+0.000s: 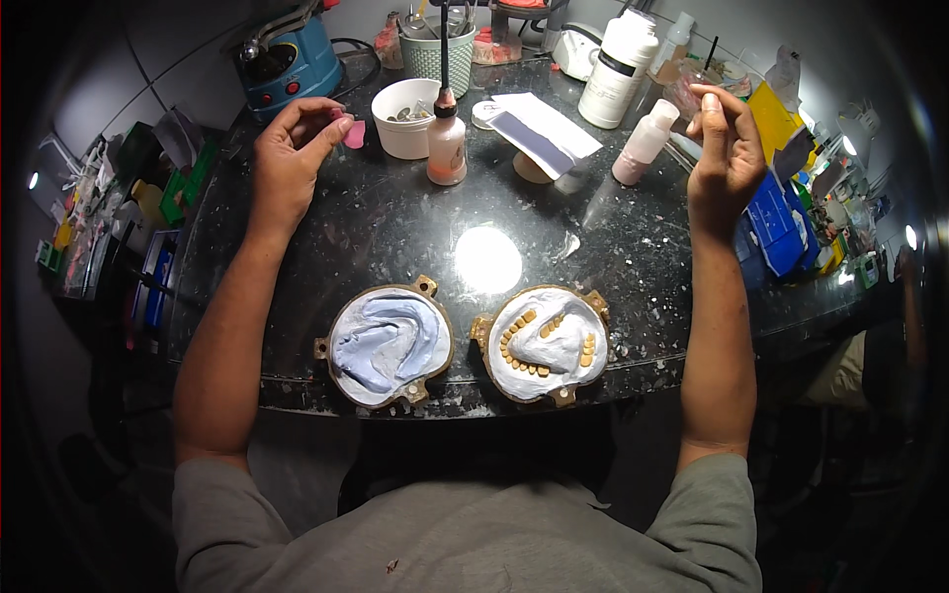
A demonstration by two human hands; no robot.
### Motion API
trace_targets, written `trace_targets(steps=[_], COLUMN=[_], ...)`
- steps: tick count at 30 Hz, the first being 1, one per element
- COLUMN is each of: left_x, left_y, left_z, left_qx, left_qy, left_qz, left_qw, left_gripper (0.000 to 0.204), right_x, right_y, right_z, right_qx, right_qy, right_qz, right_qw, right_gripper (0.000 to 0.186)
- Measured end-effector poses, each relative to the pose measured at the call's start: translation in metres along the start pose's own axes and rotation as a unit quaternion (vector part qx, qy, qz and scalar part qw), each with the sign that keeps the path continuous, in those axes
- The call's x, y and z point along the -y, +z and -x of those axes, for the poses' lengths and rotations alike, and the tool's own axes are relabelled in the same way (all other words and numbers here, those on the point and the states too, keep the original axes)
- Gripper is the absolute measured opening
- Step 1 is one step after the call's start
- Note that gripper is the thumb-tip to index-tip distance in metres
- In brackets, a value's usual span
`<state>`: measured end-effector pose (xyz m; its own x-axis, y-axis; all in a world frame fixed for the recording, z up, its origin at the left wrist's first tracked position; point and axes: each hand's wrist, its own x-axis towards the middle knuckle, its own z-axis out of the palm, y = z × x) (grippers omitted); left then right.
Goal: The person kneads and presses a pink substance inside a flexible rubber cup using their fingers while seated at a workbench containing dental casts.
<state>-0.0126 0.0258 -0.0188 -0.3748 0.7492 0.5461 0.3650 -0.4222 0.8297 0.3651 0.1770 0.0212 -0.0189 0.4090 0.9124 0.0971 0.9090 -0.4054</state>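
In the head view, a small pink piece (353,133) was pinched between thumb and fingertips of the left hand (292,158), which was raised over the black speckled worktop (395,227). Just right of that grip stood a white cup (405,119), and beyond it a small bottle of pink liquid (446,138). The right hand (727,148) was lifted near the worktop's far right edge, its fingers loosely curled; whether anything was held in that grip could not be told. Just left of it stood a small pink bottle (645,143) and a tall white bottle (617,69). Near the body, between the two forearms, two brass flask halves were laid side by side: a plaster-filled one (388,343) and one set with teeth (544,341).
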Motion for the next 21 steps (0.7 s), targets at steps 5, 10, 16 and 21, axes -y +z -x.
trace_targets(steps=[5,10,16,21], left_x=[-0.001,-0.002,0.001,0.009], left_y=[-0.003,-0.002,-0.004,-0.005], left_z=[-0.001,-0.002,-0.003,-0.003], left_qx=[-0.004,-0.006,-0.025,-0.066], left_qy=[0.017,0.012,0.003,0.049], left_qz=[-0.010,0.008,-0.019,-0.029], left_qw=[1.000,1.000,1.000,0.996], left_gripper=[0.013,0.015,0.017,0.020], right_x=[0.001,0.000,0.000,0.000], right_y=[0.001,0.001,0.001,0.001], right_z=[0.000,0.000,0.000,0.001], right_qx=[0.001,0.000,0.004,0.004], right_qy=[-0.002,0.000,-0.004,0.002], right_qz=[0.007,0.002,0.006,0.008], right_qw=[1.000,1.000,1.000,1.000], right_gripper=[0.019,0.018,0.018,0.018])
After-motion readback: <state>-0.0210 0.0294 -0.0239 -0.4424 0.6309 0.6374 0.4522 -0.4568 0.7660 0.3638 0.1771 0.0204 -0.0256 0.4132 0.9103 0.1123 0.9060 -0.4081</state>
